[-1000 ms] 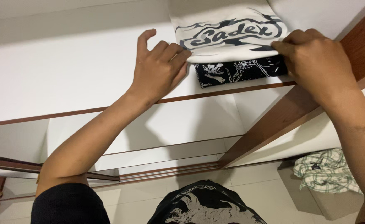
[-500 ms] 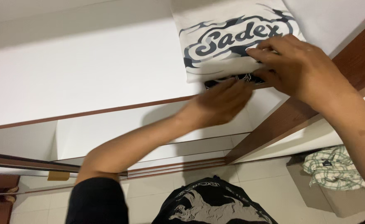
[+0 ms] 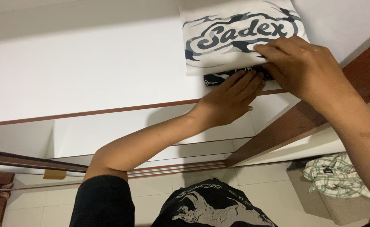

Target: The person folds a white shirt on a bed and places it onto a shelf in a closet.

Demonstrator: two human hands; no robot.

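Note:
A folded white shirt (image 3: 231, 38) with a dark flame-like print lies on top of a folded black patterned shirt (image 3: 214, 79) on a white closet shelf (image 3: 88, 71). My left hand (image 3: 231, 98) presses flat against the front edge of the black shirt, fingers together and pointing up to the right. My right hand (image 3: 307, 69) rests on the right front corner of the white shirt, fingertips pinching its lower edge. Most of the black shirt is hidden under the white one and my hands.
The shelf has a brown front trim (image 3: 109, 110) and a brown side panel (image 3: 303, 122) at the right. More white shelves (image 3: 151, 130) lie below. A beige box (image 3: 328, 201) holding a green checked cloth (image 3: 334, 176) stands on the tiled floor at the lower right.
My left hand left the white shirt's left edge, swung under to the right and now presses the black shirt's front edge. My right hand shifted slightly along the white shirt's corner.

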